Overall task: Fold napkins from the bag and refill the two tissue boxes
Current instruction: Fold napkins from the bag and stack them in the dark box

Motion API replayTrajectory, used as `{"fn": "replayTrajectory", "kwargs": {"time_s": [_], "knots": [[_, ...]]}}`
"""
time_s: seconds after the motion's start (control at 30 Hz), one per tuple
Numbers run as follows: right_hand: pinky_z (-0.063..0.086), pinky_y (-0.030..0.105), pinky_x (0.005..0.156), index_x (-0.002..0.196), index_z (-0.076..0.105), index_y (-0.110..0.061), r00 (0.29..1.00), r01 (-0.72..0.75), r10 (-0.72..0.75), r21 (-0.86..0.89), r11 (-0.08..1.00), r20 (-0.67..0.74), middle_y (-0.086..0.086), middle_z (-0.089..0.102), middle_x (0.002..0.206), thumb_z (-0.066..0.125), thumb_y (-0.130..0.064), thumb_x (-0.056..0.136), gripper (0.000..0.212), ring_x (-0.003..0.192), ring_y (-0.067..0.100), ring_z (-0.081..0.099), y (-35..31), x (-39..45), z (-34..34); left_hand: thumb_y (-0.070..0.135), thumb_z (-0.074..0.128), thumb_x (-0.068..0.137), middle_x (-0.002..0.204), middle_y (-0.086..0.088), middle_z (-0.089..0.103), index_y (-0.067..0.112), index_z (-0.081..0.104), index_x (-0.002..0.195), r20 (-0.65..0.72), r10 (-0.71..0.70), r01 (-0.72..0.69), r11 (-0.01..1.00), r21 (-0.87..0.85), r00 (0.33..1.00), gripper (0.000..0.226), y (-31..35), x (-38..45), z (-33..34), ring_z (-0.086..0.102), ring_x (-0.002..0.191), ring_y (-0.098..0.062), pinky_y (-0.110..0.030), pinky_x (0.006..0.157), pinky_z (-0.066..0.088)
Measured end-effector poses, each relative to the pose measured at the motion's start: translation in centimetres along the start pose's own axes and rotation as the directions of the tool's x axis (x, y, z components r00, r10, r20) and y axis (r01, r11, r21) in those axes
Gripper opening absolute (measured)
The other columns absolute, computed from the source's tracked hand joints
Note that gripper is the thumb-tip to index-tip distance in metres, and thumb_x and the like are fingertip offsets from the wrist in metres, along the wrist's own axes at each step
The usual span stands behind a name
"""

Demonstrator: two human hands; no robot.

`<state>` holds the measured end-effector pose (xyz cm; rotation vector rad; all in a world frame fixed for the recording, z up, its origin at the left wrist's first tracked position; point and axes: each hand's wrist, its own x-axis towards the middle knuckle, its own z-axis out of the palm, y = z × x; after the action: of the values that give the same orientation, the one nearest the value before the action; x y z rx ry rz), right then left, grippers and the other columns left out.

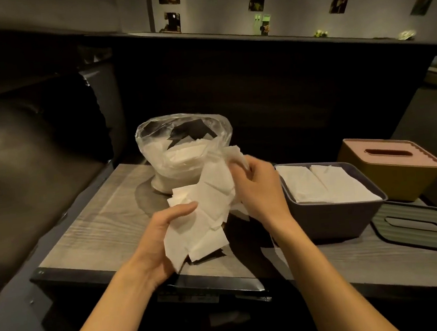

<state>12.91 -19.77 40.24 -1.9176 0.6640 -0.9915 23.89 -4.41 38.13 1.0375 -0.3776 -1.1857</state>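
Green lid (423,227) is cut off at the right edge

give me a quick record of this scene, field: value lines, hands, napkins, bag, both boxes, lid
left hand: grips loose napkins from below
right hand: pinches the napkins' upper end
bag: clear plastic, open, napkins inside, on table
grey box: lid off, filled with folded napkins
yellow box: pink slotted lid on, behind the grey box
loose lid: flat on table, right of the grey box

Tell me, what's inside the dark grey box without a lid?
White folded napkins lie inside the dark grey box, in two stacks side by side, nearly up to the rim. Anything underneath them is covered, so the bottom cannot be seen.
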Motion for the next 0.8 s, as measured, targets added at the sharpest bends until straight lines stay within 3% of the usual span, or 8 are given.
{"fn": "replayTrajectory", "kwargs": {"time_s": [0.1, 0.27, 0.37, 0.43, 0.53, 0.6, 0.7, 0.8], "knots": [[0.055, 0.024, 0.061, 0.105, 0.070, -0.023, 0.978, 0.206, -0.210, -0.203, 0.957, 0.000, -0.011, 0.067, 0.086, 0.055, -0.026, 0.108, 0.015, 0.075, 0.002, 0.063, -2.1, 1.0, -1.2, 0.018, 0.063, 0.090, 0.116, -0.020, 0.074, 0.007, 0.066, 0.128, -0.042, 0.003, -0.006, 0.997, -0.082, 0.999, 0.040, -0.2, 0.3, 0.3, 0.072, 0.098, -0.033, -0.047, 0.095, 0.057], [0.061, 0.032, 0.076, 0.130, 0.066, -0.020, 0.844, 0.481, -0.536, -0.493, 0.725, 0.035, -0.002, 0.074, 0.113, 0.064, -0.023, 0.100, 0.030, 0.100, 0.014, 0.069, -4.9, 1.2, -1.8, 0.018, 0.058, 0.094, 0.124, -0.022, 0.071, 0.003, 0.065, 0.131, -0.037, 0.034, -0.039, 0.989, -0.146, 0.999, 0.041, -0.6, 1.2, 0.5, 0.073, 0.107, -0.032, -0.042, 0.097, 0.058], [0.058, 0.027, 0.080, 0.130, 0.069, -0.018, 0.734, 0.642, -0.659, -0.489, 0.591, 0.167, 0.001, 0.073, 0.119, 0.057, -0.024, 0.101, 0.032, 0.105, 0.015, 0.068, -4.7, -0.8, -0.9, 0.024, 0.061, 0.092, 0.109, -0.021, 0.076, 0.004, 0.079, 0.109, -0.041, -0.001, -0.005, 0.987, -0.159, 0.999, 0.031, -0.8, 1.2, 0.3, 0.075, 0.090, -0.031, -0.049, 0.100, 0.055], [0.057, 0.030, 0.081, 0.131, 0.071, -0.019, 0.680, 0.715, -0.681, -0.450, 0.535, 0.271, 0.002, 0.073, 0.123, 0.055, -0.021, 0.104, 0.031, 0.108, 0.016, 0.067, -3.1, -2.8, 0.2, 0.026, 0.063, 0.087, 0.096, -0.015, 0.077, 0.008, 0.084, 0.091, -0.080, 0.012, -0.027, 0.982, -0.187, 0.997, 0.028, -0.8, 1.3, -0.1, 0.074, 0.081, -0.025, -0.042, 0.089, 0.060], [0.055, 0.039, 0.087, 0.135, 0.069, -0.019, 0.639, 0.767, -0.647, -0.407, 0.496, 0.415, 0.004, 0.068, 0.134, 0.056, -0.021, 0.106, 0.031, 0.119, 0.022, 0.064, 0.0, -5.0, 1.1, 0.031, 0.060, 0.093, 0.093, -0.013, 0.075, 0.002, 0.074, 0.112, -0.079, -0.038, 0.011, 0.947, -0.320, 0.996, 0.038, -0.5, 1.4, -1.1, 0.075, 0.077, -0.022, -0.032, 0.065, 0.063], [0.050, 0.038, 0.095, 0.137, 0.067, -0.021, 0.641, 0.767, -0.609, -0.409, 0.494, 0.467, 0.003, 0.065, 0.141, 0.054, -0.026, 0.106, 0.034, 0.125, 0.021, 0.061, 1.4, -5.8, 1.3, 0.044, 0.052, 0.102, 0.116, -0.021, 0.072, 0.000, 0.064, 0.132, -0.052, -0.053, 0.033, 0.944, -0.330, 0.997, 0.055, 0.0, 1.3, -1.4, 0.074, 0.099, -0.031, -0.040, 0.083, 0.063], [0.043, 0.033, 0.107, 0.138, 0.066, -0.024, 0.668, 0.743, -0.558, -0.395, 0.540, 0.492, 0.000, 0.060, 0.147, 0.056, -0.032, 0.104, 0.036, 0.134, 0.017, 0.056, 2.1, -6.4, 1.2, 0.056, 0.048, 0.102, 0.143, -0.027, 0.057, 0.000, 0.058, 0.142, 0.036, -0.059, 0.068, 0.949, -0.307, 0.998, 0.069, 0.1, 1.2, -1.7, 0.054, 0.136, -0.038, -0.048, 0.118, 0.039], [0.042, 0.036, 0.111, 0.130, 0.071, -0.025, 0.688, 0.723, -0.556, -0.368, 0.585, 0.466, -0.003, 0.061, 0.146, 0.057, -0.033, 0.102, 0.032, 0.136, 0.014, 0.054, 2.5, -6.6, 1.1, 0.040, 0.053, 0.102, 0.140, -0.027, 0.059, -0.003, 0.057, 0.141, 0.017, -0.066, 0.069, 0.954, -0.293, 0.998, 0.058, 0.1, 1.2, -1.4, 0.056, 0.134, -0.038, -0.047, 0.116, 0.040]]}}
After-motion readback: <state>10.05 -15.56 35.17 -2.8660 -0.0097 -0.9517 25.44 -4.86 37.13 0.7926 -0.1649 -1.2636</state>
